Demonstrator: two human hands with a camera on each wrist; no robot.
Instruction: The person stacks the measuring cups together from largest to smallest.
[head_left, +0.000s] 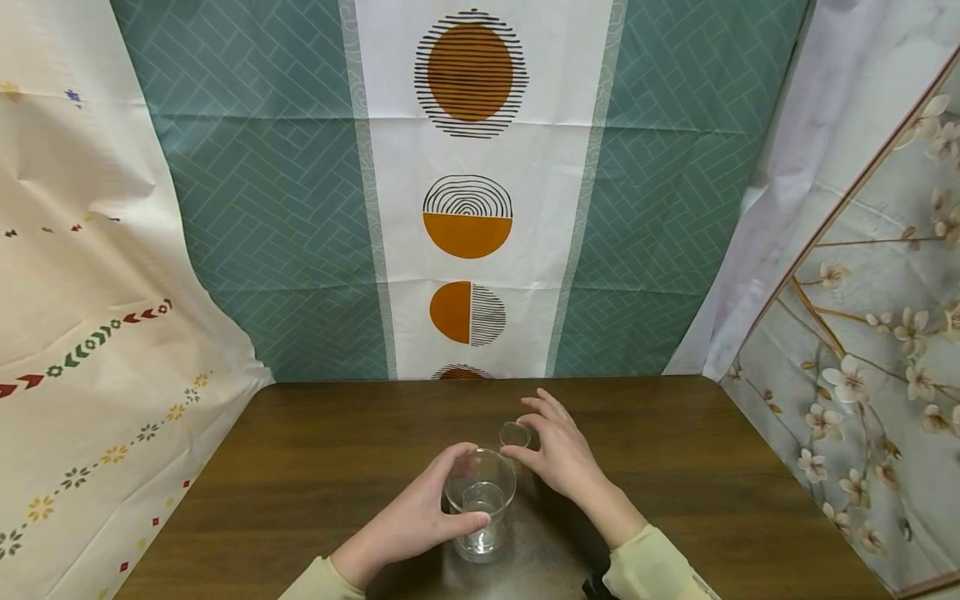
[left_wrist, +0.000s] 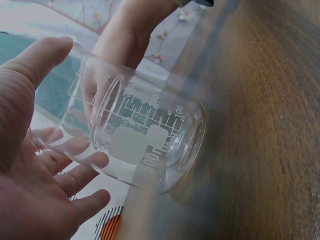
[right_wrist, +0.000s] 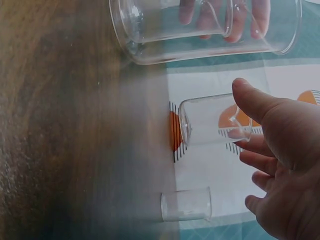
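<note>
Left hand point(head_left: 423, 515) grips a clear graduated beaker point(head_left: 500, 502); right hand point(head_left: 558, 450) pinches a smaller beaker point(right_wrist: 206, 120).

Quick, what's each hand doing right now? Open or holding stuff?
Left hand: holding the big glass beaker.
Right hand: pinching a small clear glass between thumb and fingers.

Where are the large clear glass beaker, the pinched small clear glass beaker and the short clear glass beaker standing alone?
Large clear glass beaker point(left_wrist: 145, 137), left wrist view: side wall.
Pinched small clear glass beaker point(right_wrist: 207, 121), right wrist view: side wall.
Short clear glass beaker standing alone point(right_wrist: 186, 205), right wrist view: side wall.
</note>
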